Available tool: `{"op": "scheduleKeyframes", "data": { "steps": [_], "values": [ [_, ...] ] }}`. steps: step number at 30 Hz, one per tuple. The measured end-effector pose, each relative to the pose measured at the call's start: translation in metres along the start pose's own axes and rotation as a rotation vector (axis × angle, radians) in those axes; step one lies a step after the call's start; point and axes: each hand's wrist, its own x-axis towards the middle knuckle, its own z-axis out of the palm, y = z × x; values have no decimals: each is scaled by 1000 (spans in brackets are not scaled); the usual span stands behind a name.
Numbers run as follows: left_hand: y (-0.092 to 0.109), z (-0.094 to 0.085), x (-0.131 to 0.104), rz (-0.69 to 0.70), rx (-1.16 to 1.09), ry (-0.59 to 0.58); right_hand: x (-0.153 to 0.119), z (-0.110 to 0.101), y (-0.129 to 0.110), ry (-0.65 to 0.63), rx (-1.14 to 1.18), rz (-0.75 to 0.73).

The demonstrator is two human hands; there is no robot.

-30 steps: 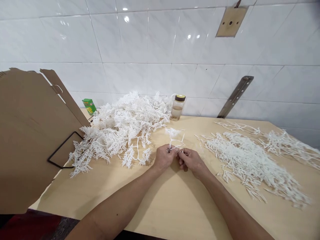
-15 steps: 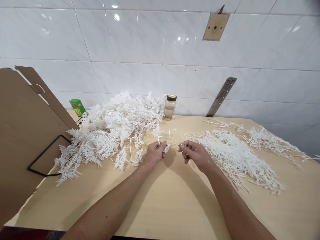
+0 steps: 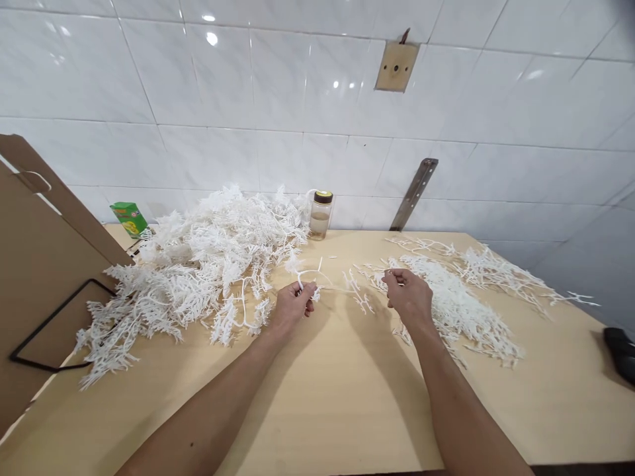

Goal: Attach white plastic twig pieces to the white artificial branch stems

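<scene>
My left hand is closed on a thin white plastic branch, whose bare twigs stick up above the fingers. My right hand has its fingers pinched together at the left side of a pile of small white sprigs; whatever is between the fingertips is too small to make out. Between the hands, a few loose white sprigs show beside a thin pale strand. To the left of my left hand lies a big heap of leafy white plastic branches.
Bare white stems lie at the back right. A lidded jar and a green box stand near the tiled wall. A metal bracket leans there. At left is a cardboard box; a black object sits at right.
My right hand has moved right, away from my left hand, to the sprig pile. Loose sprigs now show between the hands. The view has turned a little right, bringing the black object into sight.
</scene>
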Motion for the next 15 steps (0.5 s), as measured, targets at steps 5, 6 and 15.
{"op": "scheduleKeyframes", "data": {
  "steps": [5,6,15],
  "values": [
    [-1,0,2,-4,-59,4,5,0,5,64,-123,-68],
    [-2,-1,3,-3,-70,6,3,1,3,102,-100,-84],
    [-3,1,6,-10,-55,106,-59,35,-42,-38,304,-545]
  ]
}}
